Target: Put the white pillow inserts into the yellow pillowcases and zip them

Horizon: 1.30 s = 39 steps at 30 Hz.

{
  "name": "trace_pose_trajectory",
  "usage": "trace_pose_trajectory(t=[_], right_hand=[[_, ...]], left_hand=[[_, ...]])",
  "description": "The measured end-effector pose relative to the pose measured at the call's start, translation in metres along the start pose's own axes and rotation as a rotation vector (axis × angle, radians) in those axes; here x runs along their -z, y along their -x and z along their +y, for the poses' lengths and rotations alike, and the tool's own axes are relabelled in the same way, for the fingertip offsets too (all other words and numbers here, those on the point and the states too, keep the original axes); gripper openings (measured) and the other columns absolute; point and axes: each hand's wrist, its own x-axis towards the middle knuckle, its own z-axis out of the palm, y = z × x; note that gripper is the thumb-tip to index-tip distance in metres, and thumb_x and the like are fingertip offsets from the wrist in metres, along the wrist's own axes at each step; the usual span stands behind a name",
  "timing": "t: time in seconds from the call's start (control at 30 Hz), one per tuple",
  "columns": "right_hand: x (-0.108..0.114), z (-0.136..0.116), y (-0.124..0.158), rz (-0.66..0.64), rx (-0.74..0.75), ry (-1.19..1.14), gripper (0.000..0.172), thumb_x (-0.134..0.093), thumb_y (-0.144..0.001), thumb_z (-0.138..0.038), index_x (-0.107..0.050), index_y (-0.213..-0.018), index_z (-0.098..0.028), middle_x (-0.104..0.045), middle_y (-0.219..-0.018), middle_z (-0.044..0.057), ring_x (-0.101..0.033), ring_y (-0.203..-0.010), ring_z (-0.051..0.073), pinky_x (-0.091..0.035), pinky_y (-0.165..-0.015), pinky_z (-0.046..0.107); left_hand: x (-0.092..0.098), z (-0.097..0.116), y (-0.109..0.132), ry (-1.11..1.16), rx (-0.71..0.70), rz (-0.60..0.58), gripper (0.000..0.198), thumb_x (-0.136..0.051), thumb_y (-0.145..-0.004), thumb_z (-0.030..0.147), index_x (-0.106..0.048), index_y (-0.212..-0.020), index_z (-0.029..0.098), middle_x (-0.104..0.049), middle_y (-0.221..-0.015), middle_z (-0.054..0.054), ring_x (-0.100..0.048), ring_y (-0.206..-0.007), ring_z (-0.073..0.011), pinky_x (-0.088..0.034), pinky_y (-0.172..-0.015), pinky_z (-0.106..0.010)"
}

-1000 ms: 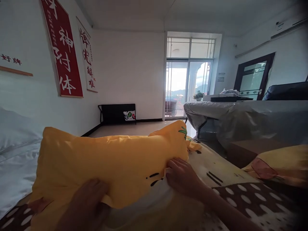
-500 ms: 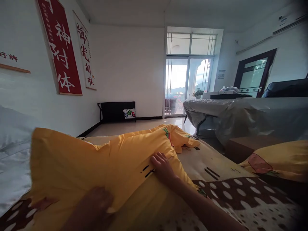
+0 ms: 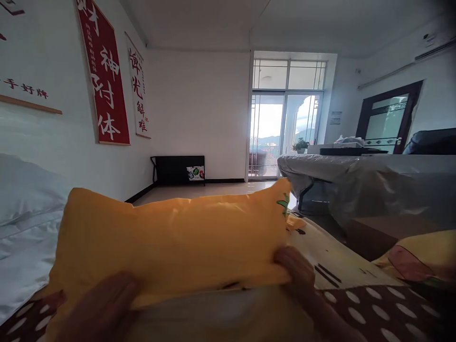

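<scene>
A yellow pillow [image 3: 178,242] in a printed case is raised before me, its long side running across the view and a green leaf print near its upper right corner. My right hand [image 3: 297,268] is closed on its lower right edge, fingers on the yellow cloth. At the lower left, my left hand [image 3: 107,301] grips the near edge; motion smears its fingers somewhat. Below the pillow's near edge, between my hands, shows dim, paler cloth [image 3: 221,311]. Underneath and to the right lies a cream and brown bed cover [image 3: 366,304] with white spots.
Another yellow pillow [image 3: 427,256] lies at the right, near a brown box [image 3: 377,228]. Shiny white bedding [image 3: 24,237] is at the left. Beyond the bed stand a plastic-covered table [image 3: 384,175] and a folded black frame [image 3: 174,170] against the wall.
The pillow's right end has come up and straightened across the view. My right hand has moved right and down to its edge; my left hand has shifted slightly left. The view has tilted slightly.
</scene>
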Motion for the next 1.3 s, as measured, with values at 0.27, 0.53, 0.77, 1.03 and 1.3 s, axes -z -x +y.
trace_pose_trajectory(t=[0.27,0.53,0.77,1.03,1.3], right_hand=[[0.014,-0.005,0.021,-0.225,-0.056,-0.104,0.029,-0.032,-0.091,-0.023,-0.049,-0.068,-0.021,-0.054,-0.061,0.003,-0.051,-0.057,0.015,-0.039,-0.053,0.028],[0.019,-0.021,0.018,-0.202,0.012,-0.140,0.024,-0.033,-0.090,-0.034,-0.045,-0.073,-0.021,-0.051,-0.064,0.004,-0.048,-0.059,0.017,-0.036,-0.053,0.030],[0.032,-0.010,-0.018,-0.417,0.283,0.101,0.033,-0.037,-0.092,-0.027,-0.050,-0.063,-0.021,-0.050,-0.057,0.002,-0.042,-0.053,0.014,-0.027,-0.052,0.029],[0.038,-0.020,-0.053,-0.210,0.169,0.327,0.033,-0.034,-0.088,-0.017,-0.048,-0.058,-0.020,-0.047,-0.052,0.001,-0.041,-0.053,0.013,-0.024,-0.055,0.029],[0.040,-0.009,-0.063,-0.806,-0.323,0.464,0.028,-0.041,-0.089,-0.031,-0.064,-0.101,-0.020,-0.067,-0.069,0.007,-0.060,-0.061,0.019,-0.031,-0.059,0.028]], left_hand=[[-0.014,-0.013,0.002,-0.069,-0.166,0.115,0.025,-0.038,-0.065,0.016,-0.056,-0.078,0.028,-0.062,-0.070,-0.001,-0.056,-0.061,-0.0168,-0.043,-0.054,-0.026],[-0.044,-0.042,0.054,-0.046,0.062,0.093,0.034,-0.040,-0.080,0.022,-0.047,-0.114,0.024,-0.058,-0.111,-0.010,-0.055,-0.103,-0.0252,-0.042,-0.088,-0.040],[-0.071,-0.042,0.045,0.097,0.188,-0.120,0.031,-0.046,-0.078,0.028,-0.053,-0.106,0.018,-0.062,-0.101,-0.009,-0.056,-0.095,-0.0239,-0.044,-0.084,-0.036],[-0.070,-0.051,-0.002,0.356,0.472,-0.057,0.026,-0.036,-0.081,0.026,-0.059,-0.091,0.018,-0.063,-0.106,-0.010,-0.055,-0.104,-0.0220,-0.044,-0.091,-0.034],[-0.005,-0.022,-0.062,0.360,0.847,-0.158,0.029,-0.033,-0.078,0.037,-0.054,-0.088,0.020,-0.061,-0.069,-0.002,-0.057,-0.063,-0.0176,-0.041,-0.060,-0.025]])
